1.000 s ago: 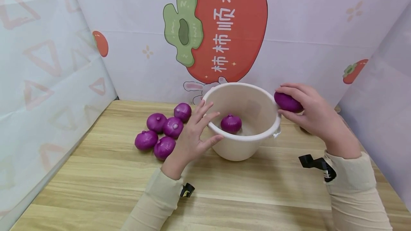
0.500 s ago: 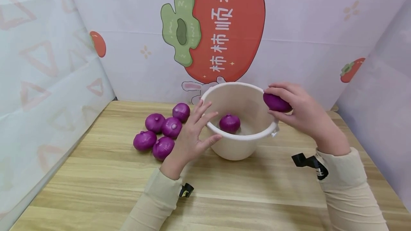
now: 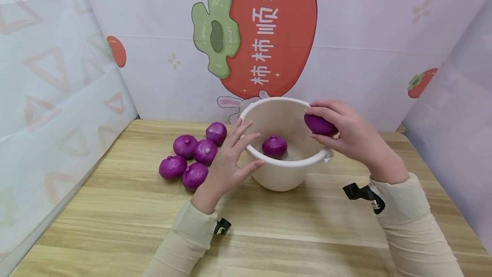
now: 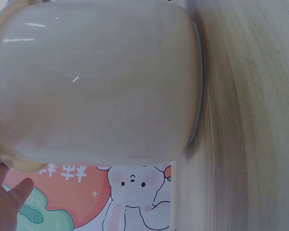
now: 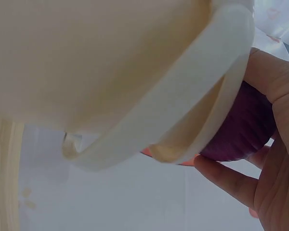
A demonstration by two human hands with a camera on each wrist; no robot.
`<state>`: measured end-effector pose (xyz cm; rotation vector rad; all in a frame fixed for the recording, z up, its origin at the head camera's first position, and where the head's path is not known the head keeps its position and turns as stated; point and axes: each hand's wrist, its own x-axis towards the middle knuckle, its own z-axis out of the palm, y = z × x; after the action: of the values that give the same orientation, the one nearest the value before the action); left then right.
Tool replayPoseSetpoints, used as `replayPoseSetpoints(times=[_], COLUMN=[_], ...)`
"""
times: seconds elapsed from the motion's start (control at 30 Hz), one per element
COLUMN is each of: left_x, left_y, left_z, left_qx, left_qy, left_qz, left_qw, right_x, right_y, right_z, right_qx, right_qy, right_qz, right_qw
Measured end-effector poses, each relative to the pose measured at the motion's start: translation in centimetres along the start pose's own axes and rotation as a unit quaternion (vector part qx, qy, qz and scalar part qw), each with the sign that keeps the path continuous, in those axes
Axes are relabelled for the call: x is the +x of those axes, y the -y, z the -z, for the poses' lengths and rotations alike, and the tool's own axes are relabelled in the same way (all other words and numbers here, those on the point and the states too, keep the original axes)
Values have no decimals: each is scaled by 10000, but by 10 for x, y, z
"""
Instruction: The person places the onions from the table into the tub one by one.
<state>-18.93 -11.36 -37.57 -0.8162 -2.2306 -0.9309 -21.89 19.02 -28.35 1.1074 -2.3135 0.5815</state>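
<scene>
A cream-white bucket (image 3: 278, 178) stands upright on the wooden table, with one purple onion (image 3: 274, 147) lying on its inside bottom. My right hand (image 3: 346, 136) grips a second purple onion (image 3: 320, 125) between thumb and fingers, over the bucket's right rim. In the right wrist view this held onion (image 5: 243, 127) shows behind the rim and the bucket's handle (image 5: 168, 96). My left hand (image 3: 228, 161) is at the bucket's left rim, its fingers spread and fairly straight. The left wrist view is mostly filled by the bucket's wall (image 4: 96, 86).
Several more purple onions (image 3: 205, 151) lie grouped on the table (image 3: 127, 208), left of my left hand. Behind the bucket rises a white backdrop (image 3: 365, 33) printed with a large red persimmon (image 3: 286, 33). Cloth walls (image 3: 50, 97) border the table at both sides.
My right hand has carried its onion leftward, from outside the bucket's right rim to over the opening. My left hand stays at the left rim.
</scene>
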Motion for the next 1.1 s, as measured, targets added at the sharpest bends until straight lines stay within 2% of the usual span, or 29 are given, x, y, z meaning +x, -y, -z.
replayPoseSetpoints(times=[0.3, 0.63, 0.83, 1.1], left_x=[-2, 1, 1, 1], left_y=[0, -1, 0, -2], left_z=[0, 1, 1, -1], left_qx=[-16, -21, -2, 1], left_qy=[-28, -68, -144, -70], left_qz=[11, -9, -58, -70], left_qw=[10000, 10000, 9999, 10000], right_x=[4, 5, 5, -1], right_y=[-2, -6, -5, -6], right_z=[-14, -15, -14, -13], right_qx=[372, 692, 631, 482], right_qy=[165, 418, 447, 419], right_qz=[166, 11, -17, -44], right_qw=[9990, 9967, 9970, 9979])
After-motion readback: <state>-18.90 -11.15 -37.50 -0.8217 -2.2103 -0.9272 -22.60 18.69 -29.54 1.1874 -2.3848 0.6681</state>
